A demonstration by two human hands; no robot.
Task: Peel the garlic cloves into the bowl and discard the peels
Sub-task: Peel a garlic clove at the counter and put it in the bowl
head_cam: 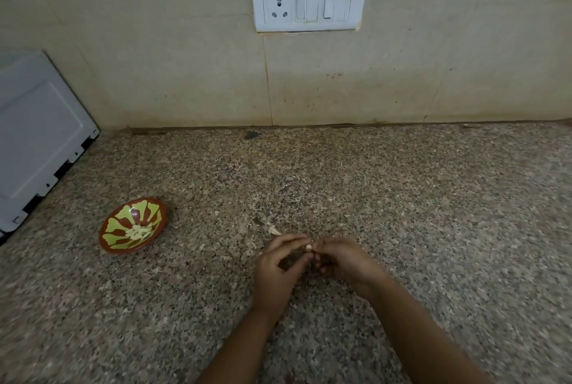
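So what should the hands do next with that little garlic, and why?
Probably carry the garlic clove left and drop it into the bowl. It shows white and bare where the left hand and right hand pinch it, and peeled cloves already lie there. If skin clings on the hidden side, pull that off first.

The counter (402, 198) is speckled stone with a dull polish. The bowl (136, 213) looks glazed, faintly glossy. The switch plate (309, 4) is smooth white plastic, the wall tiles (185, 74) are matt, the grey casing (37, 136) looks like painted metal.
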